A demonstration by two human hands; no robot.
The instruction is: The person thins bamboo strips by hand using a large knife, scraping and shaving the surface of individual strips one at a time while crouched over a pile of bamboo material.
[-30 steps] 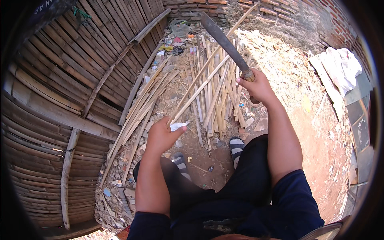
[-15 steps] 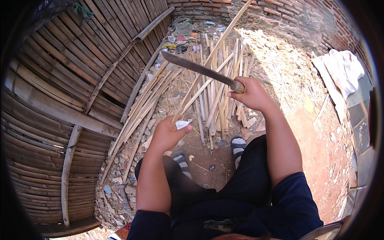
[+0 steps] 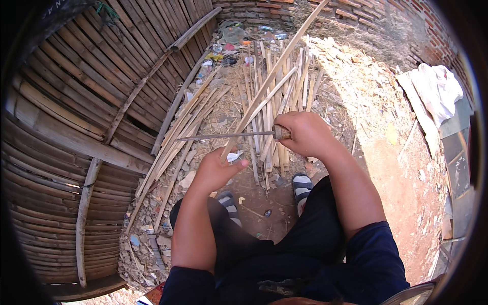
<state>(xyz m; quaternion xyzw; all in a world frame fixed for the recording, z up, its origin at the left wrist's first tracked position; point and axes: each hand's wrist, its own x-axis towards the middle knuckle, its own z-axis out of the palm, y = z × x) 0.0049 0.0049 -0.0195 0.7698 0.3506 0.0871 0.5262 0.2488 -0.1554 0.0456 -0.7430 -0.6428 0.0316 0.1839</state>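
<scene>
My left hand (image 3: 216, 172) is closed around the near end of a long bamboo strip (image 3: 284, 57), which slants up and away to the far right. A white scrap (image 3: 232, 157) shows beside that thumb; whether the hand touches it, I cannot tell. My right hand (image 3: 307, 134) grips the wooden handle of a machete (image 3: 218, 136). Its blade points left, nearly level and seen almost edge-on, and passes across the strip just above my left hand. Beyond my hands, a pile of cut bamboo strips (image 3: 305, 94) lies on the ground.
More strips (image 3: 195, 119) lie along the slatted bamboo wall (image 3: 66, 127) on the left. A brick wall (image 3: 351, 23) closes the far side. White cloth (image 3: 436, 91) drapes over boards at right. My sandalled feet (image 3: 302, 187) stand on dirt and debris.
The machete has come down and nearer, its blade turning from a raised slant to nearly level across the strip. My left hand and the strip have barely shifted.
</scene>
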